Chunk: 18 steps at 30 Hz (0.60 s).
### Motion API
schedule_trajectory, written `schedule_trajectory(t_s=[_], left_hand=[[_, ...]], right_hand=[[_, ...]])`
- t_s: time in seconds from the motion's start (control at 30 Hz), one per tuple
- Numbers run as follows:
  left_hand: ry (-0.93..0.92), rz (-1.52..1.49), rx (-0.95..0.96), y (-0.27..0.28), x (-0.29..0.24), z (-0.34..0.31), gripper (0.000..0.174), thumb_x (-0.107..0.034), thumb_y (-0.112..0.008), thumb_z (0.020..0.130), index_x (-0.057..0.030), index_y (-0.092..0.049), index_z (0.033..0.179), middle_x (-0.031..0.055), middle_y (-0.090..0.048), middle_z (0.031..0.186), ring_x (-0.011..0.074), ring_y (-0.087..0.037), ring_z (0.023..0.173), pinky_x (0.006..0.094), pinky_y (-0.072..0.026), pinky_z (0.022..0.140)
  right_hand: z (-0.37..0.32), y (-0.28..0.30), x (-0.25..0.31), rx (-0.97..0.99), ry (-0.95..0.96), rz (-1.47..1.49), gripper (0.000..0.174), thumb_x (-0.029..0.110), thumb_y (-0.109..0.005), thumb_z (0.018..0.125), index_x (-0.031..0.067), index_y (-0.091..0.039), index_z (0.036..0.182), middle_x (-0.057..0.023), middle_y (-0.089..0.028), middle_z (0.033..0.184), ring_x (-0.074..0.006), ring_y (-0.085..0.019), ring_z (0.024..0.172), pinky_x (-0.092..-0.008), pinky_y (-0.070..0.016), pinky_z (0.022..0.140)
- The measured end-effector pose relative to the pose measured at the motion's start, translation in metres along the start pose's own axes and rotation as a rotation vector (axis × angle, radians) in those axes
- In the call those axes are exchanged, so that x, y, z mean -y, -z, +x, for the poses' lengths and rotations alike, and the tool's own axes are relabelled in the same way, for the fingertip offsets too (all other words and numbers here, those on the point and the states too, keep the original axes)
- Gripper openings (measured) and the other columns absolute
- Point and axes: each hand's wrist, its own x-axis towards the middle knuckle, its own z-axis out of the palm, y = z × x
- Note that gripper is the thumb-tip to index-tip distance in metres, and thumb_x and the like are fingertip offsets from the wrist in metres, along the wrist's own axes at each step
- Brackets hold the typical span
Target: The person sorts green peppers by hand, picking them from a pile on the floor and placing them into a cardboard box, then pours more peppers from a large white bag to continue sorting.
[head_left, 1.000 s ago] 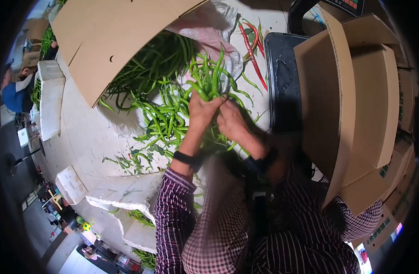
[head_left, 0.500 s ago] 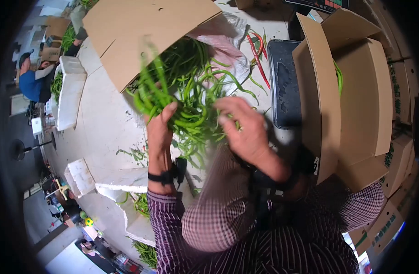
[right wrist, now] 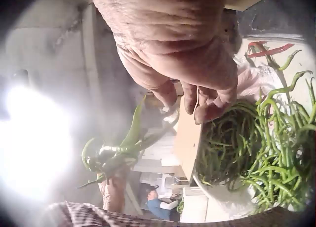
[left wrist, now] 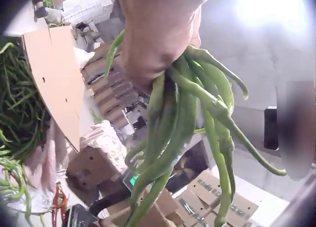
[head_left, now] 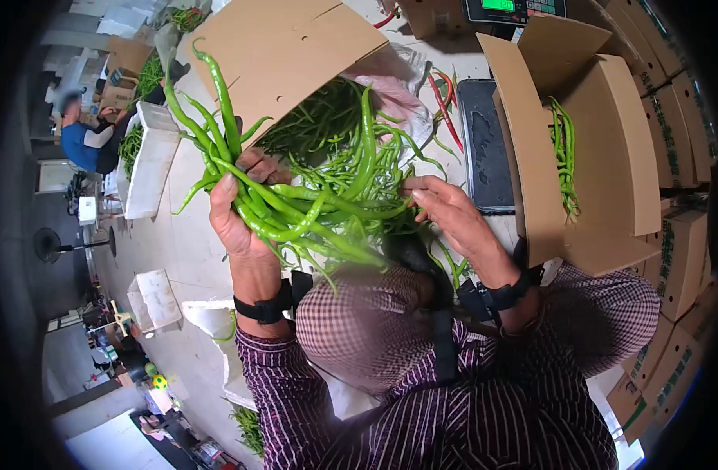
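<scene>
My left hand [head_left: 245, 207] grips a bunch of long green chili peppers [left wrist: 170, 113], thumb on the near side. They fan out on both sides of the fist, and some ends reach across to my right hand [head_left: 461, 219]. The fingertips of that hand pinch the end of one green chili pepper [right wrist: 131, 133]. Below and between the hands lies a loose heap of green chili peppers [right wrist: 276, 163], spilling from a tipped cardboard box [head_left: 296, 59] with more of them inside.
At my right, an open cardboard box [head_left: 523, 157] holds several green chili peppers [head_left: 562, 157] and stands on a dark scale platform [head_left: 484, 141] with a lit display [head_left: 500, 5]. Red chili peppers [head_left: 443, 110] lie beside the platform. White foam boxes [head_left: 151, 164] and another person [head_left: 85, 141] are at left.
Both hands were together over the heap; they have since separated. My left hand has moved left with the bunch, and my right hand now meets the peppers' far ends. The view has shifted.
</scene>
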Motion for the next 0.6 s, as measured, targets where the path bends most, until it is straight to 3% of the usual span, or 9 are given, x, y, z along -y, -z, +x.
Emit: schedule_trajectory(t_s=[0.1,0.17,0.2,0.23,0.3,0.43,0.5,0.53,0.6], left_hand=[[0.041,0.051,0.068,-0.029,-0.010,-0.008,0.062,-0.010,-0.060,0.084,-0.0022,-0.035,0.139,-0.0029,-0.046,0.090,0.0073,-0.046,0.082,0.0252,-0.0400,0.076],[0.014,0.088,0.087,-0.043,-0.017,-0.013,0.061,-0.010,-0.059,0.084,-0.0016,-0.033,0.140,-0.0026,-0.046,0.092,0.0075,-0.046,0.083,0.0255,-0.0396,0.078],[0.008,0.093,0.058,-0.051,-0.018,-0.017,0.061,-0.010,-0.058,0.085,-0.0013,-0.033,0.140,-0.0022,-0.046,0.093,0.0078,-0.046,0.083,0.0257,-0.0396,0.078],[0.000,0.098,0.025,-0.059,-0.021,-0.022,0.061,-0.010,-0.057,0.086,-0.0010,-0.032,0.140,-0.0018,-0.046,0.093,0.0080,-0.046,0.084,0.0260,-0.0396,0.078],[-0.005,0.079,0.004,-0.075,-0.019,-0.033,0.060,-0.010,-0.057,0.086,-0.0006,-0.032,0.140,-0.0008,-0.046,0.094,0.0088,-0.045,0.084,0.0269,-0.0397,0.079],[0.008,0.231,-0.032,-0.101,-0.002,-0.051,0.051,-0.011,-0.057,0.087,0.0002,-0.039,0.133,0.0003,-0.046,0.094,0.0098,-0.045,0.083,0.0284,-0.0406,0.078],[0.075,0.073,-0.039,-0.101,0.003,-0.060,0.038,-0.013,-0.057,0.087,-0.0007,-0.045,0.121,0.0006,-0.047,0.092,0.0109,-0.046,0.082,0.0283,-0.0413,0.078],[0.066,0.165,-0.101,-0.102,0.007,-0.063,0.029,-0.014,-0.058,0.087,-0.0024,-0.047,0.112,0.0006,-0.047,0.091,0.0122,-0.047,0.082,0.0282,-0.0417,0.080],[0.028,0.107,-0.100,-0.105,0.020,-0.068,0.047,-0.015,-0.061,0.086,-0.0005,-0.043,0.128,0.0020,-0.050,0.094,0.0132,-0.049,0.085,0.0297,-0.0415,0.083]], right_hand=[[-0.010,-0.019,0.024,0.020,0.062,0.004,0.032,0.021,-0.060,0.090,0.0048,-0.059,0.118,-0.0048,-0.063,0.105,-0.0132,-0.059,0.095,-0.0272,-0.0462,0.078],[-0.022,-0.027,0.039,-0.021,0.259,-0.235,0.031,0.020,-0.063,0.087,0.0039,-0.060,0.113,-0.0062,-0.061,0.109,-0.0146,-0.057,0.099,-0.0261,-0.0456,0.079],[-0.036,-0.031,0.060,-0.055,0.338,-0.465,0.036,0.016,-0.071,0.078,0.0035,-0.061,0.110,-0.0089,-0.062,0.106,-0.0194,-0.057,0.101,-0.0291,-0.0429,0.086],[-0.047,-0.039,0.077,-0.048,0.345,-0.466,0.036,0.016,-0.071,0.078,0.0035,-0.061,0.110,-0.0089,-0.062,0.106,-0.0194,-0.057,0.101,-0.0291,-0.0429,0.086],[-0.062,-0.058,0.099,-0.190,0.916,-1.071,0.043,0.014,-0.074,0.068,0.0039,-0.061,0.108,-0.0113,-0.063,0.102,-0.0251,-0.059,0.097,-0.0340,-0.0390,0.092],[-0.067,-0.079,0.108,-0.055,0.968,-1.055,0.056,0.010,-0.076,0.063,0.0030,-0.055,0.115,-0.0133,-0.059,0.110,-0.0307,-0.056,0.102,-0.0419,-0.0360,0.096],[-0.063,-0.077,0.096,0.190,0.923,-0.935,0.053,0.012,-0.074,0.065,0.0047,-0.055,0.114,-0.0128,-0.062,0.101,-0.0314,-0.058,0.097,-0.0385,-0.0369,0.092],[-0.070,-0.079,0.099,0.238,0.856,-0.934,0.050,0.012,-0.073,0.070,0.0038,-0.052,0.115,-0.0141,-0.062,0.099,-0.0328,-0.058,0.098,-0.0402,-0.0394,0.090],[-0.081,-0.080,0.093,0.236,0.777,-0.937,0.047,0.012,-0.072,0.072,0.0033,-0.052,0.114,-0.0151,-0.062,0.097,-0.0334,-0.059,0.096,-0.0418,-0.0417,0.088]])
